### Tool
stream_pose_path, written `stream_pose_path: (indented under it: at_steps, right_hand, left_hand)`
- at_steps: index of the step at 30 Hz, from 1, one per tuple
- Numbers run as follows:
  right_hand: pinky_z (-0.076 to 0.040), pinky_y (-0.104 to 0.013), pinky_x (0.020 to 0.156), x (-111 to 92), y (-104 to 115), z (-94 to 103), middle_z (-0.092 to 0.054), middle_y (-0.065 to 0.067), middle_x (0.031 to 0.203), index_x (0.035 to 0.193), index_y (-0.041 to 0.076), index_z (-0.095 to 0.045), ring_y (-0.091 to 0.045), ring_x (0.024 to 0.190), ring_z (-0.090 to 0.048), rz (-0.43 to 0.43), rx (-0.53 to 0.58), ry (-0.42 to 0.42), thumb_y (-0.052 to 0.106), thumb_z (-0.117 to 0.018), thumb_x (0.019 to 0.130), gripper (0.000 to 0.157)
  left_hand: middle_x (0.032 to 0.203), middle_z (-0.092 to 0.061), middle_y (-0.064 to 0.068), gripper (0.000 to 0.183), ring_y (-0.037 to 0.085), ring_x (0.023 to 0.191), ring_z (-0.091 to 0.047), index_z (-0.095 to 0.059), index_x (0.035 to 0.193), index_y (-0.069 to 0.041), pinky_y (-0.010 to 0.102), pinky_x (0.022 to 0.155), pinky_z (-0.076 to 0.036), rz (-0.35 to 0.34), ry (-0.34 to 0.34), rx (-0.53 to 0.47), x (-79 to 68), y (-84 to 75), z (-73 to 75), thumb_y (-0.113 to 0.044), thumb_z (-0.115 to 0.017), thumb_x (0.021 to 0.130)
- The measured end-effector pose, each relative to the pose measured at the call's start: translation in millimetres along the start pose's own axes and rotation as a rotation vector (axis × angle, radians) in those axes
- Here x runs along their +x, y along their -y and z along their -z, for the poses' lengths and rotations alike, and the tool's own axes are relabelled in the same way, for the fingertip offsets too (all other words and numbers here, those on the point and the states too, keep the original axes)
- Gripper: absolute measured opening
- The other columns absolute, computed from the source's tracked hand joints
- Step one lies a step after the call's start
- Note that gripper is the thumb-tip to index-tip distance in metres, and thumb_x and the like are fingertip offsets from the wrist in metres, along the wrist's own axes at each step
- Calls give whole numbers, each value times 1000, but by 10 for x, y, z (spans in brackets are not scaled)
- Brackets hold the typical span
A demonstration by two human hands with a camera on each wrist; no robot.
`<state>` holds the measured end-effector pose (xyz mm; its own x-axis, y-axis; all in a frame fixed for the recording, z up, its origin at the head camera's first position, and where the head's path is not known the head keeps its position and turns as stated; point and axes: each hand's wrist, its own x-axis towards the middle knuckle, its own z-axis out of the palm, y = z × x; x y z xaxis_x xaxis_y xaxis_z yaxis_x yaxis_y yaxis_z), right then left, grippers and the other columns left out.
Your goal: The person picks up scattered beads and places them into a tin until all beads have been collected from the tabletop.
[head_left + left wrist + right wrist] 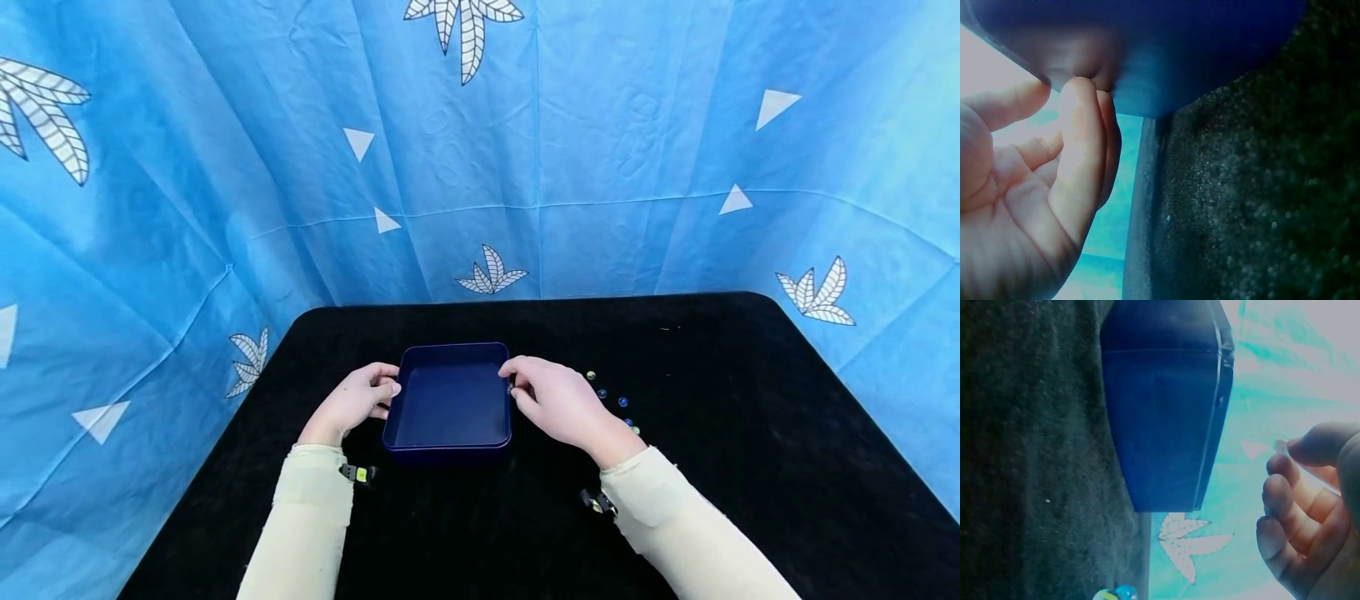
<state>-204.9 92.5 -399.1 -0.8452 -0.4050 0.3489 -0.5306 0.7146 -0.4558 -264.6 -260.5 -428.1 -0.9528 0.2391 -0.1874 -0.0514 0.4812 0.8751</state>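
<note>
A dark blue square tray (452, 349) sits on the black table, with nothing visible inside it. My left hand (358, 400) holds its left wall, fingers (1080, 125) curled against the outside of the tray (1197, 56) and the thumb up at the rim. My right hand (557, 404) hovers at the tray's right rim with its fingers (1280, 487) loosely curled. It seems to pinch a small clear glass bead (1282, 447) between thumb and forefinger, clear of the tray's wall (1166, 425).
Several small coloured glass beads (603, 393) lie scattered on the black table (720, 400) just right of my right hand, two of these beads (1116, 593) showing in the right wrist view. A blue patterned cloth (600, 167) walls in the table's back and sides.
</note>
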Motion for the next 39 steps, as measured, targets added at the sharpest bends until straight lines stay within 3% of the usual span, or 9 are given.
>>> stream_pose_path:
  at_steps: [4, 15, 26, 34, 39]
  right_hand:
    - [-46, -27, 62, 1, -4, 3, -57, 17, 88, 124, 22, -66, -4, 67, -51, -11, 3, 0, 13, -60, 98, 28]
    - [-47, -30, 66, 1, -156, 159, -59, 14, 91, 119, 22, -68, -7, 67, -52, -67, 27, -4, 16, -64, 97, 22]
    - [-47, -33, 67, -25, -445, 326, -59, 12, 82, 114, 18, -70, -9, 66, -53, -129, 20, 3, 19, -65, 95, 20]
    - [-51, -35, 54, -90, -683, 341, -62, 4, 89, 119, 16, -66, -17, 44, -54, -279, 102, 128, 20, -63, 96, 23]
    - [-52, -38, 63, -121, -774, 231, -65, 5, 93, 124, 14, -67, -15, 61, -57, -274, 46, 229, 20, -67, 95, 29]
  left_hand:
    - [108, -54, 11, 45, 27, 97, -59, -45, 144, 2, 37, 78, -57, 0, 5, 5, 3, 0, 1, -15, -56, 105]
    - [122, -58, 18, 41, 29, 97, -64, -47, 144, -1, 39, 79, -57, -3, 17, 8, 34, 0, 17, -16, -53, 106]
    - [124, -57, 20, 46, 31, 98, -62, -43, 147, 2, 38, 79, -57, -10, 18, 15, 45, 9, 19, -17, -54, 106]
    - [127, -56, 22, 48, 34, 104, -61, -40, 149, 4, 39, 79, -57, -11, 30, -7, 28, 6, 7, -17, -53, 106]
    - [125, -57, 20, 46, 32, 102, -61, -43, 147, 2, 39, 79, -57, -5, 21, 13, 23, 15, 4, -18, -53, 106]
